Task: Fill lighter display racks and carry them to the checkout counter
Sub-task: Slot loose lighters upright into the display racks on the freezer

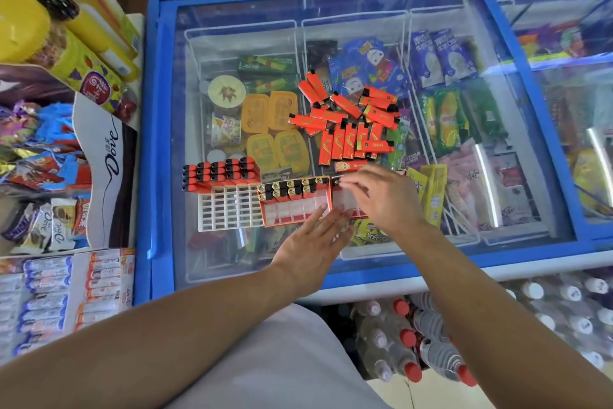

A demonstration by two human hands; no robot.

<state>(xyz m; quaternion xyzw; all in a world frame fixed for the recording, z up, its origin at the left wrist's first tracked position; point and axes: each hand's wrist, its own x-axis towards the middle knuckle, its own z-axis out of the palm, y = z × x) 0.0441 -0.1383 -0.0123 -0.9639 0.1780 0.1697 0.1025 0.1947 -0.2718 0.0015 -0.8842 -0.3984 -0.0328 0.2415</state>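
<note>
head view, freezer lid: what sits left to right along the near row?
White rack with lighters in its far rows → red rack, partly filled, left hand resting flat on its near edge → right hand pinching a lighter.

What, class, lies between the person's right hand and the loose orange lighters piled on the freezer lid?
Nothing visible blocks the way. The right hand is at the orange rack, and the pile of loose lighters lies just beyond it on the glass freezer lid, with only bare glass and one stray lighter between.
</note>
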